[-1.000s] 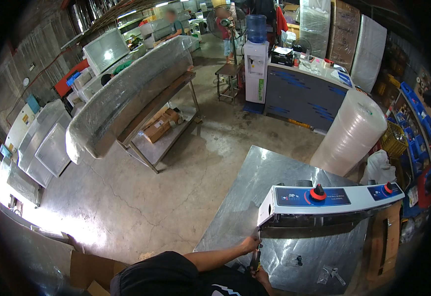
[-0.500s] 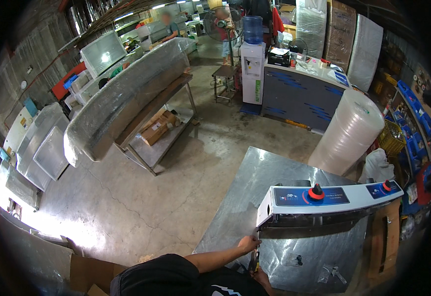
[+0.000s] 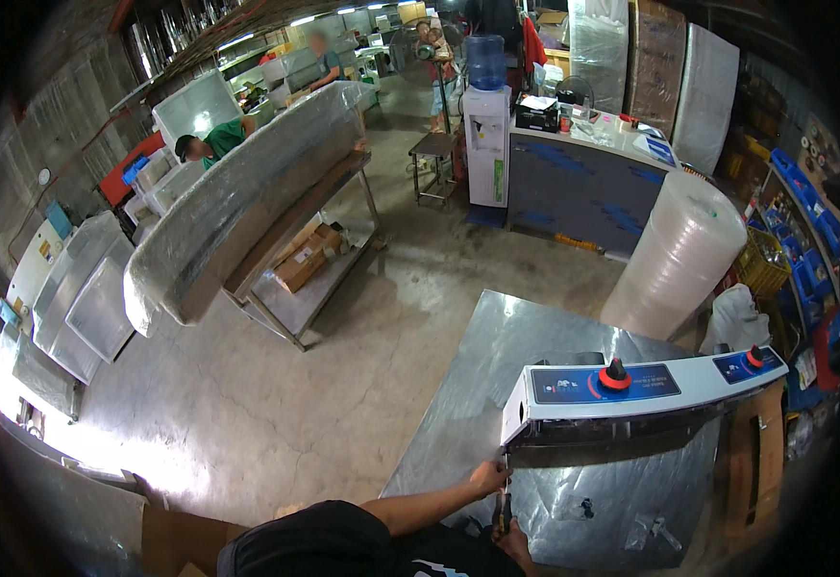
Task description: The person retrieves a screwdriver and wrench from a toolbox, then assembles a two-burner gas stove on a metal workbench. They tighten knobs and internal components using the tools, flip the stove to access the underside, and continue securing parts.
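Observation:
A white control panel (image 3: 655,408) with blue faceplates and black-and-red knobs lies across the metal-topped table (image 3: 449,404). Just below the panel's left end, my left hand (image 3: 488,476) has its fingers pinched around the thin shaft of a screwdriver. My right hand (image 3: 514,541), close to my body, is wrapped around the handle of that screwdriver (image 3: 502,514), which is dark with some yellow. The shaft points up toward the panel's left corner. Its tip is too small to make out, and part of the right hand's grip is hidden.
Small dark parts (image 3: 585,507) and a clear bag with metal pieces (image 3: 658,531) lie on the table. A bubble wrap roll (image 3: 675,255) stands behind it, cardboard (image 3: 754,471) at its right. A wrapped long unit (image 3: 247,197) rests on a cart; a person in green (image 3: 225,140) bends behind it.
My right hand and the screwdriver handle have shifted slightly down and right; my left hand stays by the panel's corner. The person in green has risen into view behind the wrapped unit.

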{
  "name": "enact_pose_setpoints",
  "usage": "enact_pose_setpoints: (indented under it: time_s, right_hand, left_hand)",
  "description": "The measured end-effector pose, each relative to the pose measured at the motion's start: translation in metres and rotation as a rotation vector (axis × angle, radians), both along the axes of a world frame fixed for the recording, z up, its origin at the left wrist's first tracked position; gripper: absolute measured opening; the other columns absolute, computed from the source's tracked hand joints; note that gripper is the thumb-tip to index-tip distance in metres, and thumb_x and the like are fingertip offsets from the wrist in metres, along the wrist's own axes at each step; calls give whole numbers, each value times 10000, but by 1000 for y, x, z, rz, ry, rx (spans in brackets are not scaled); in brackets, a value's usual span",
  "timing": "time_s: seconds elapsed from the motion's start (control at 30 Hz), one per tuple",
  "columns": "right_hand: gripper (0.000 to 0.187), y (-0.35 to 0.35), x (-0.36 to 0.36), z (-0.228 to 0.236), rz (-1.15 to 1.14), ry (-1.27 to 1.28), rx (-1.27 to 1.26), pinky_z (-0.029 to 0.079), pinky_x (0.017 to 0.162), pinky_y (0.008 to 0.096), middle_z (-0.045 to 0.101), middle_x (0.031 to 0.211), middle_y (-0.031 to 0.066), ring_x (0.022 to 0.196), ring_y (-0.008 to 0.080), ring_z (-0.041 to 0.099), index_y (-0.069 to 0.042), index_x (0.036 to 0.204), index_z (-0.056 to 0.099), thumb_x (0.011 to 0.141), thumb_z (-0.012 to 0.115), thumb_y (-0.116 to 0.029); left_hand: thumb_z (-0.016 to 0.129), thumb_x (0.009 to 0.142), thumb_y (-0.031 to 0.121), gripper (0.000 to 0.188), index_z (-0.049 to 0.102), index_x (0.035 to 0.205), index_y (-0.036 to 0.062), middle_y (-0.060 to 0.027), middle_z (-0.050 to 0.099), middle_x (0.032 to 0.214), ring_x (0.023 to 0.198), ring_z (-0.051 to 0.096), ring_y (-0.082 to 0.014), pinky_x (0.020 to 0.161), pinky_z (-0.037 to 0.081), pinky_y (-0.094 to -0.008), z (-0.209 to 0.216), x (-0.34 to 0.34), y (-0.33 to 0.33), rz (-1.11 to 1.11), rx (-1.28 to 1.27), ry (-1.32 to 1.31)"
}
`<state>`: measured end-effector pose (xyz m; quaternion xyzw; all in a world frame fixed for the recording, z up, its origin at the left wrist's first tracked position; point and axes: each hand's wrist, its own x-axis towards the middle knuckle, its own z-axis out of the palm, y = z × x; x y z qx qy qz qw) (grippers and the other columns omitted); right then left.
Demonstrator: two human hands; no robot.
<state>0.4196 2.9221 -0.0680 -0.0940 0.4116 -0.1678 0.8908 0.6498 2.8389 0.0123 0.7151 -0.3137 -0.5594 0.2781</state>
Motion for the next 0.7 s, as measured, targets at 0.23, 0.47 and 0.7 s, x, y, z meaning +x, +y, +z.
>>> enact_pose_setpoints:
  time_s: [0.23,0.47,0.7]
  right_hand:
    - [382,5,2,-21,125,185,-191,519,596,384,610,876,94,682,234,598,-72,1185,496,1117,321,-405]
    - [261,4,30,41,-48,448,-154,565,567,356,664,898,102,708,238,677,-49,1209,515,1044,578,-241]
    - [263,5,44,79,-99,351,-282,547,560,339,645,882,89,703,194,659,18,1176,551,991,658,-135]
  left_hand:
    - [609,943,334,359,746,952,2,-115,756,832,687,725,-249,702,563,-403,-6,1,0,-18,-11,-13]
    - [597,938,353,355,756,970,37,-94,757,828,693,718,-213,660,562,-395,-25,4,-2,-95,-18,-122]
    - [631,859,109,189,708,1015,35,-126,725,864,742,702,-253,614,554,-384,16,105,4,207,-338,251]
